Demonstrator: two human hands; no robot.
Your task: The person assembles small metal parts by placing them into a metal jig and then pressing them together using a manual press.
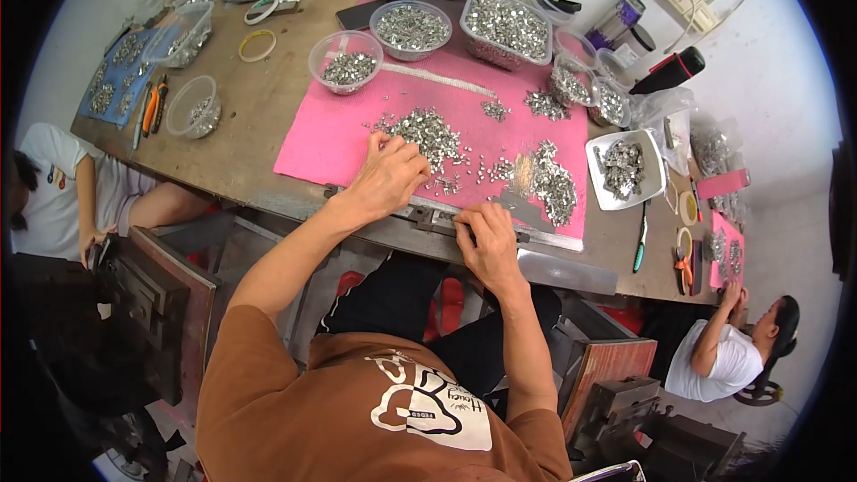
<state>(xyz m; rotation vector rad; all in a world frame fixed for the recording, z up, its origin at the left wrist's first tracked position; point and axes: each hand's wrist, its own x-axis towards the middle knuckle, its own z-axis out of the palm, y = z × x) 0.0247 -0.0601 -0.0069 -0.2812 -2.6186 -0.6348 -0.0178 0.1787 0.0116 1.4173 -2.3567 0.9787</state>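
Note:
My left hand (388, 177) reaches to the near left edge of a heap of small silvery metal pieces (427, 136) on a pink mat (326, 138). Its fingers are bent down and drawn together among the pieces; what lies between the fingertips is hidden. My right hand (489, 245) is at the table's front edge, over a narrow metal bar fixture (435, 220). Thumb and fingers are closed there, and anything in them is too small to make out. A second heap of metal pieces (555, 186) lies to the right, beside a flat grey plate (527, 208).
Bowls of metal pieces (411, 29) and a filled square tub (507, 29) line the back. A white dish (625, 170) and a green-handled tool (640, 245) lie right. Orange-handled pliers (155, 105) lie left. People sit at both ends: one person (62, 192), another person (728, 353).

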